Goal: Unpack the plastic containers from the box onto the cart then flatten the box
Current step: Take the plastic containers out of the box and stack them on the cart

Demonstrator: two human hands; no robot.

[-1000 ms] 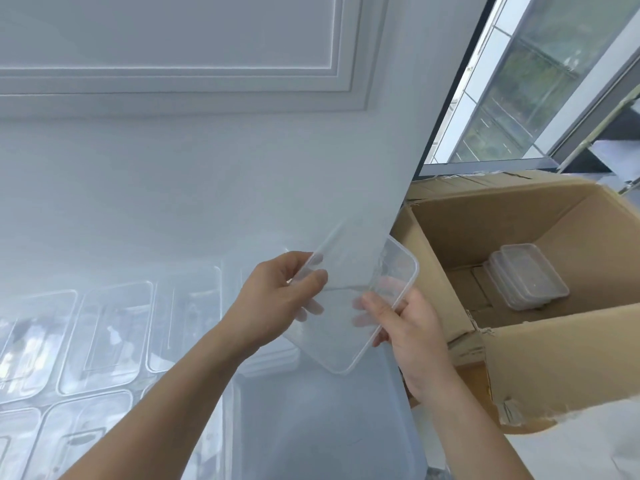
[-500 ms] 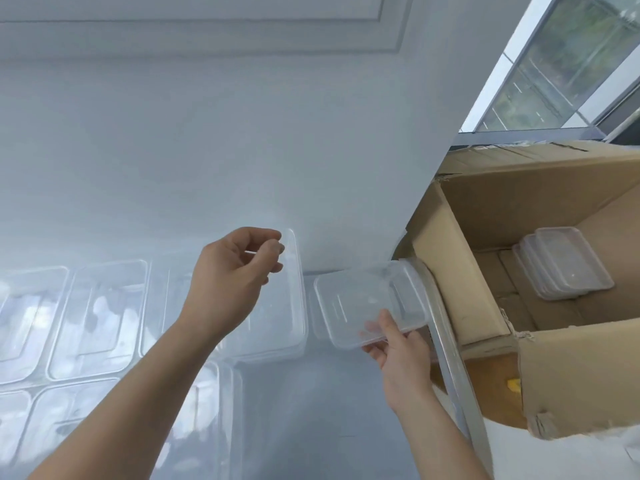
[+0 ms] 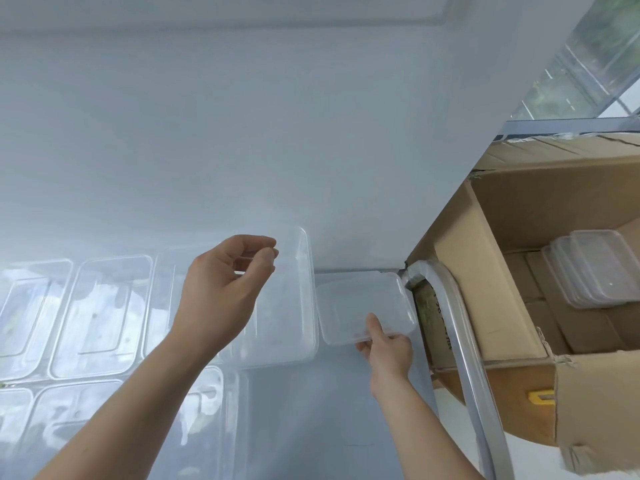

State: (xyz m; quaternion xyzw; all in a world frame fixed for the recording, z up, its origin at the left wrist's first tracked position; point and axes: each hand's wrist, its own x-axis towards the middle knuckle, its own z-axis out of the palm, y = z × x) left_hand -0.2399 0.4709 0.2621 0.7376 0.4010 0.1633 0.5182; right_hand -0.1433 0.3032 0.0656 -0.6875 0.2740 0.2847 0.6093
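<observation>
A second ago both my hands held a nested pair of clear tubs up in front of me; now the pair is split. The deep container [image 3: 277, 306] sits on the cart [image 3: 311, 427] at the right end of the back row of containers [image 3: 100, 313]. My left hand [image 3: 225, 292] hovers over its left side, fingers [image 3: 266, 254] curled, with the thumb meeting the forefinger. I cannot tell whether they still nip its rim or have let go. My right hand [image 3: 388, 351] has come down low with the shallow container [image 3: 363, 303], into the gap between the deep one and the cart handle [image 3: 460, 341]. I pinch its near edge, thumb on top, and the rest of it reaches away from me toward the wall. Whether it already rests on the cart or hangs just above it, I cannot say. I judge these two pieces nearly placed. A small stack [image 3: 595, 271] still lies in the box [image 3: 485, 289], so flattening is some way off.
</observation>
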